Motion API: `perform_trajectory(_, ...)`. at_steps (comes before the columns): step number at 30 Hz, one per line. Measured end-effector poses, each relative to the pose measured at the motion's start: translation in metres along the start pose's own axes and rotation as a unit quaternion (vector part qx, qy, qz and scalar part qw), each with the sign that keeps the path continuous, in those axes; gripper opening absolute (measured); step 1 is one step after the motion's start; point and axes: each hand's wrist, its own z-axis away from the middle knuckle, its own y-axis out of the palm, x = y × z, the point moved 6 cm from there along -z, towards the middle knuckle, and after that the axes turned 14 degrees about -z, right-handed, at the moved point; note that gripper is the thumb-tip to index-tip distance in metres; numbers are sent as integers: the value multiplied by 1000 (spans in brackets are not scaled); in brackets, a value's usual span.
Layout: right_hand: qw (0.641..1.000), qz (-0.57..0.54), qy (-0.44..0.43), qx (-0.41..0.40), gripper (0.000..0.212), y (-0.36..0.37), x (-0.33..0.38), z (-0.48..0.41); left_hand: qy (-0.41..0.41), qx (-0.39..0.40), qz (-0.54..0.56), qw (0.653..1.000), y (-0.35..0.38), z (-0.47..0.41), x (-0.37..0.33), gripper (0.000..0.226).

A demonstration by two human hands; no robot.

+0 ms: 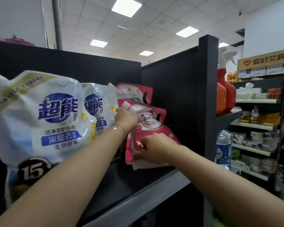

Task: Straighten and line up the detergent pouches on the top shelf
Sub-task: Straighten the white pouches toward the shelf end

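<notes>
A pink detergent pouch with a white spout stands tilted near the right end of the top shelf. My left hand grips its top just below the spout. My right hand holds its lower front, fingers curled round the bottom edge. A second pink pouch stands right behind it. To the left stand two white and blue pouches, a large one at the front and another behind it.
A black back panel and a black upright post close the shelf on the right. Beyond the post stand orange spray bottles and a water bottle. Further shelves of goods fill the right.
</notes>
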Motion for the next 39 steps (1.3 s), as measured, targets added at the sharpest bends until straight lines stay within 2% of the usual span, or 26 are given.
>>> perform_trajectory(1,1000,-9,2,18,38,3,-4,-2,-30,-22,-5,999,4,-7,-1,51)
perform_trajectory(4,998,14,-16,52,48,3,-5,-5,-98,-75,-76,989,4,-12,-4,48)
perform_trajectory(8,997,16,-59,47,40,8,-8,-7,-106,-91,-106,985,12,-19,-6,43)
perform_trajectory(12,997,-5,-76,13,43,13,-11,-1,-50,-173,-64,982,9,-14,-11,29)
perform_trajectory(15,995,-13,-101,2,37,11,-8,9,8,-213,22,977,0,-6,-20,26)
perform_trajectory(18,992,-30,-117,31,31,14,-6,17,50,-260,70,962,-20,2,-26,24)
perform_trajectory(22,988,-22,-119,98,8,27,-8,5,74,-309,120,941,-43,18,-35,16)
perform_trajectory(24,983,-9,-89,160,29,42,-10,-11,71,-348,140,924,-63,23,-38,18)
perform_trajectory(26,981,-15,-65,183,40,54,-11,-29,48,-375,144,915,-84,21,-35,21)
perform_trajectory(30,982,-23,-77,169,38,55,-8,-47,9,-306,86,948,-88,11,-11,28)
perform_trajectory(34,979,-41,-97,177,36,44,-12,-40,-13,-210,70,975,-64,15,15,18)
perform_trajectory(39,980,-86,-111,140,27,37,-8,-29,30,-101,-92,990,-31,41,23,12)
